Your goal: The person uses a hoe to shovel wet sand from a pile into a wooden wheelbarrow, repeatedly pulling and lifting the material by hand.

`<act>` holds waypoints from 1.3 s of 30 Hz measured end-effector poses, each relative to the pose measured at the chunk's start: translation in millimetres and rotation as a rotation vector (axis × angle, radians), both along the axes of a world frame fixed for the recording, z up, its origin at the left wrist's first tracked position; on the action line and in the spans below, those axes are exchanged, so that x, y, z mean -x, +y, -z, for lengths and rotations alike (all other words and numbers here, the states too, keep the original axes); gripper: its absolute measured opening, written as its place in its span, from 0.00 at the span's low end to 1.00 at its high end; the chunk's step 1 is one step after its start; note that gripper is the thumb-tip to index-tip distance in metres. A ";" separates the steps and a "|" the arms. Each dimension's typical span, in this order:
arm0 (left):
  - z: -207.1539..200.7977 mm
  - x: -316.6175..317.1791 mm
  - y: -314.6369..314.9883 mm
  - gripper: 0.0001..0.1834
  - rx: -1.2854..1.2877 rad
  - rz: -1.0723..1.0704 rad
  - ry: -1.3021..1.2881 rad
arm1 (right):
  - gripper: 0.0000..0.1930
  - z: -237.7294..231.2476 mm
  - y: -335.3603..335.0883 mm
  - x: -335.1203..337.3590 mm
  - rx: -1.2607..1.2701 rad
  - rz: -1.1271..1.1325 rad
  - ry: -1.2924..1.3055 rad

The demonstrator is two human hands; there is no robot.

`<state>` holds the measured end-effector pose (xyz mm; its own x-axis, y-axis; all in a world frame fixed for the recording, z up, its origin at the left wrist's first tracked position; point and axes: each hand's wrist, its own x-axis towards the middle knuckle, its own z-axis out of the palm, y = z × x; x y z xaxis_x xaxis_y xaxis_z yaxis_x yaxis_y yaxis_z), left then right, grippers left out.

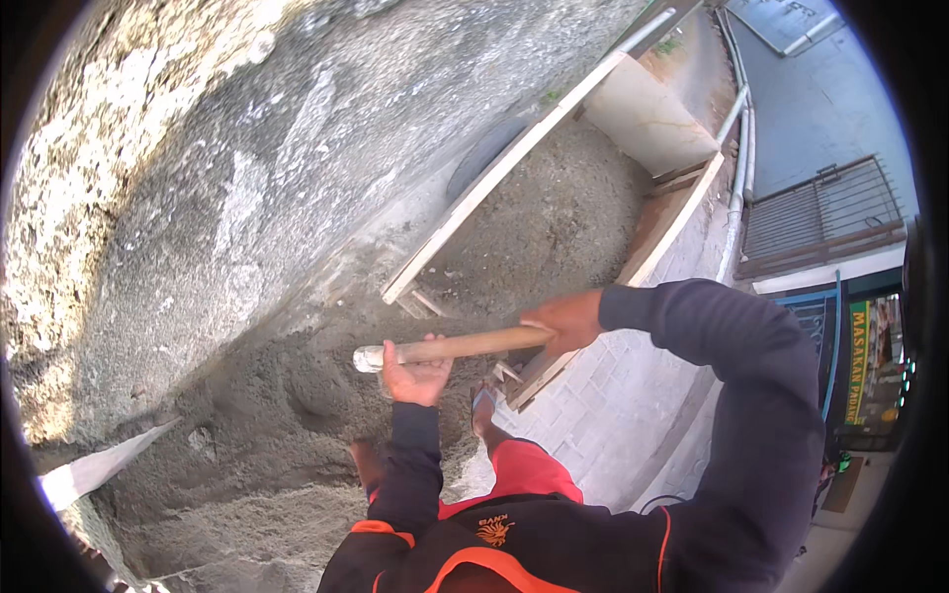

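Note:
A light wooden tool handle (486, 342) lies nearly level across the front of my body, its left end coated whitish. My left hand (417, 376) cradles it from below near that pale end, thumb on one side and fingers on the other. Around its right part my right hand (567, 322) is wrapped, with the arm bent out to the right. No working head of the tool can be made out. Beneath the handle is grey, damp-looking sand or mortar (267, 395), with a hollow in it near my left hand.
Ahead, a board-sided trough (494, 203) holds more grey mix, closed at its far end by a pale panel (647, 114). A rough wall (198, 188) rises on the left. Paving blocks (603, 395) lie to the right. A pale board (109, 465) juts in at lower left.

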<state>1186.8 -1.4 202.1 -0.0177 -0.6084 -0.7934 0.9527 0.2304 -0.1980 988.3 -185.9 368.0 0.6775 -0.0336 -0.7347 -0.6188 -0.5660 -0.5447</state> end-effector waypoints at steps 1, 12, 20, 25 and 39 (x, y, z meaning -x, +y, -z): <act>-25.9 35.3 -33.5 0.42 0.060 -0.011 0.035 | 0.22 -33.1 -22.4 36.9 0.174 -0.037 -0.037; -138.0 149.1 -83.3 0.27 0.527 0.334 -0.049 | 0.11 -93.3 -51.4 229.1 0.962 0.224 -0.021; 17.2 12.6 76.5 0.37 -0.118 0.550 -0.376 | 0.19 82.9 164.3 69.9 -0.137 0.540 0.026; 86.5 17.1 173.0 0.38 -0.285 0.672 -0.252 | 0.13 221.3 234.3 -86.9 -0.607 0.888 0.367; 292.5 -275.9 195.3 0.23 -0.183 1.519 -1.451 | 0.11 573.2 192.4 -403.7 -0.304 1.928 -0.109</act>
<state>1462.8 193.9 -90.4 0.2312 -0.6471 -0.7265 -0.2202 -0.7622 0.6088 1392.1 6.5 -205.2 -0.0684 -0.5650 -0.8222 -0.1566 0.8200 -0.5505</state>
